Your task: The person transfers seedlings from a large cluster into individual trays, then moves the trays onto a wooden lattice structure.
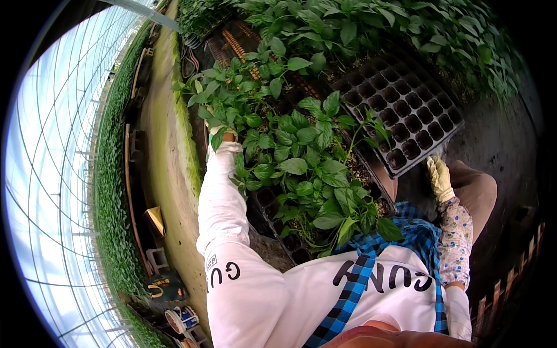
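Note:
My left hand (223, 131), in a pale glove, reaches into the far left side of a cell tray of pepper-like seedlings (300, 161). Leaves hide most of its fingers, so its grip does not show. My right hand (439, 177), in a cream glove, is low beside the near right edge of a black plastic cell tray (407, 117). Whether its fingers touch that edge is unclear. The cells I can see into there hold no plants. Below the seedlings, bare cells of a black tray (267, 198) show, with one tall seedling (359, 128) leaning right over the black tray.
Dense seedlings (348, 26) stand beyond the trays. Orange slatted strips (237, 43) lie at the back. To the left runs a mossy concrete ledge (169, 174), with a bucket (182, 319), a dark bag (167, 287) and a concrete block (157, 260) past it. Dark ground sheet (483, 135) lies right.

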The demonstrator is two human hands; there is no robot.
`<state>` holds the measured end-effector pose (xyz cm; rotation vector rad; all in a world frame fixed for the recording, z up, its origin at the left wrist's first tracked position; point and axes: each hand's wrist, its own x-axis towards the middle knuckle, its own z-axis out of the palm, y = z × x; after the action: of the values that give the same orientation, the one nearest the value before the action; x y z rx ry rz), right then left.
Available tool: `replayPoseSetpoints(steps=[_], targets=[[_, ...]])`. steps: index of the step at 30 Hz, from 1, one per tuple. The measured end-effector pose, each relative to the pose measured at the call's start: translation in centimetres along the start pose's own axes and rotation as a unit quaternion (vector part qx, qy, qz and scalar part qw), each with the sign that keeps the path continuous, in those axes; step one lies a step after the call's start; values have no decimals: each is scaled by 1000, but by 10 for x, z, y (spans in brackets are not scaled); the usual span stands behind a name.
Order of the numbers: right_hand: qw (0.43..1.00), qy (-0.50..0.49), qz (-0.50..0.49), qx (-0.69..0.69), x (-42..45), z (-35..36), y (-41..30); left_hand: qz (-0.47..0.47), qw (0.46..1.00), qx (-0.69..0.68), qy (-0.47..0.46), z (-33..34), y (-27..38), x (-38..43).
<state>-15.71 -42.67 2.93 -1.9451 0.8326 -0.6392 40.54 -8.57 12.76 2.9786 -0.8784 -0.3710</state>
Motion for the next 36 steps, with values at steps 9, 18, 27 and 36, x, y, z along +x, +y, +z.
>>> replayPoseSetpoints(steps=[9,18,27,36], targets=[[998,-15,56,-15,1,-8,-21,276,627,-707,-176,9,-49,0],[997,6,31,-74,-2,0,4,49,985,163,-31,-30,34,36],[993,-22,24,-110,1,-2,4,54,943,328,12,-49,73,13],[996,-44,-69,-35,7,29,-15,202,783,-560,180,-113,-22,36]])
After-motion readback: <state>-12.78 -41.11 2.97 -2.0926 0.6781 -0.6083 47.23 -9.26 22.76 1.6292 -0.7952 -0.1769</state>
